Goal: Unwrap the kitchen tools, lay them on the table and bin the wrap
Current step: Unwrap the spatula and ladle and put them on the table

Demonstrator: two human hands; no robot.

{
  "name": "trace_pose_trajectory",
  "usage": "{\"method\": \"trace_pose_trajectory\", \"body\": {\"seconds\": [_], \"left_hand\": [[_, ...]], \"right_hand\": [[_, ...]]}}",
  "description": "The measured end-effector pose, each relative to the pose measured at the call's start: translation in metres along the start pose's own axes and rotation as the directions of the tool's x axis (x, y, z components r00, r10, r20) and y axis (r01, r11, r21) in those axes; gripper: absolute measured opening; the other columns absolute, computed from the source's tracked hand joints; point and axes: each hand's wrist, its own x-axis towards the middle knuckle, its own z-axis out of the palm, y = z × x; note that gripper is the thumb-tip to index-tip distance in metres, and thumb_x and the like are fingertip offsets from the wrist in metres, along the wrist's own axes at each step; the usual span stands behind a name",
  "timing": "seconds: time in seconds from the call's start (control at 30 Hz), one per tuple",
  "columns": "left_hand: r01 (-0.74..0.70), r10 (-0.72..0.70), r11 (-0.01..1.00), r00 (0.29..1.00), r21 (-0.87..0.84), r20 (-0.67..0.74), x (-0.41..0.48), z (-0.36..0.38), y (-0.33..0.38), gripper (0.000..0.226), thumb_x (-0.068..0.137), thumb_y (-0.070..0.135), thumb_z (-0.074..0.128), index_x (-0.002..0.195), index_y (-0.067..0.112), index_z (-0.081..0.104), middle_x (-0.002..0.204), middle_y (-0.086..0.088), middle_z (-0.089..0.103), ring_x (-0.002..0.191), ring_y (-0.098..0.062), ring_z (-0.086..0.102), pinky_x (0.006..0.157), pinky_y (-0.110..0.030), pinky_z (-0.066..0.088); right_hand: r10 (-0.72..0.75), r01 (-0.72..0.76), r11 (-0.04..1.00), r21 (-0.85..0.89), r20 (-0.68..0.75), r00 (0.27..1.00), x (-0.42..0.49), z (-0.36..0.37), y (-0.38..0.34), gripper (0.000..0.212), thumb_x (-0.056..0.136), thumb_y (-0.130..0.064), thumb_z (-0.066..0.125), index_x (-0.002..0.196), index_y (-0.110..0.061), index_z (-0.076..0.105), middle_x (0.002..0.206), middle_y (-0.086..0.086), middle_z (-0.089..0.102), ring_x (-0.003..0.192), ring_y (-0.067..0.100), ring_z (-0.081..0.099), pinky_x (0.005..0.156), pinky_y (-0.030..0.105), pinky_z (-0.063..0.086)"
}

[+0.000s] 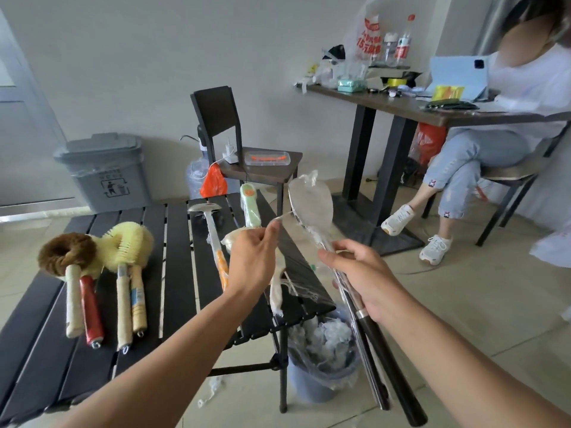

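A black slatted table (179, 257) fills the left and middle of the view, with a grey lidded bin (105, 174) standing against the wall behind it. Just off the table's right corner stands a small blue bin (312, 387), lined with a clear bag and holding crumpled wrap (327, 335). A long metal spoon (312, 205) is held in the air beyond the table's right edge, above that bin. Its head is still covered in clear film and its dark handle slants down toward the camera. On the table's left side lie bottle brushes, one brown-headed (66, 254) and one yellow-headed (129, 242), handles toward the camera. Further right lie a steel tool with an orange handle (213, 236) and a green-handled brush (250, 205). The hands are apart. The right hand (361, 279) grips the spoon's shaft, and the left hand (253, 257) pinches a thin strip of film (282, 217) stretched from the spoon's head.
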Motion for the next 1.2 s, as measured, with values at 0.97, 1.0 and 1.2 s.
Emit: {"method": "trace_pose_trajectory", "body": {"seconds": [0.97, 1.0, 1.2], "left_hand": [[0.38, -0.403, 0.882, 0.915, -0.278, -0.03, 0.0, -0.005, -0.007, 0.046, 0.113, 0.034, 0.048, 0.093, 0.009, 0.08, 0.078, 0.001, 0.081, 0.043, -0.01, 0.035, 0.039, -0.023, 0.031], [0.391, -0.416, 0.863, 0.909, -0.321, -0.013, 0.002, -0.006, -0.007, 0.044, 0.114, 0.033, 0.049, 0.096, 0.007, 0.079, 0.072, 0.001, 0.079, 0.044, -0.01, 0.033, 0.039, -0.024, 0.03], [0.357, -0.338, 0.87, 0.934, -0.34, 0.116, 0.002, -0.008, -0.004, 0.048, 0.116, 0.033, 0.042, 0.079, 0.01, 0.063, 0.054, 0.004, 0.052, 0.043, -0.01, 0.03, 0.047, -0.028, 0.026]], "right_hand": [[0.122, -0.122, 0.929, 0.35, 0.02, 0.992, 0.014, -0.014, -0.002, 0.026, 0.097, -0.027, 0.074, 0.109, -0.004, 0.078, 0.07, 0.005, 0.067, 0.054, 0.014, 0.063, 0.052, 0.024, 0.056], [0.137, -0.144, 0.903, 0.404, 0.046, 0.989, 0.015, -0.015, -0.004, 0.024, 0.102, -0.023, 0.067, 0.111, -0.002, 0.076, 0.069, 0.005, 0.066, 0.053, 0.012, 0.062, 0.05, 0.022, 0.056], [0.094, -0.098, 0.948, 0.302, 0.027, 0.995, 0.007, -0.011, 0.003, 0.023, 0.109, -0.019, 0.059, 0.108, -0.005, 0.077, 0.074, 0.007, 0.073, 0.06, 0.014, 0.066, 0.056, 0.026, 0.057]]}}
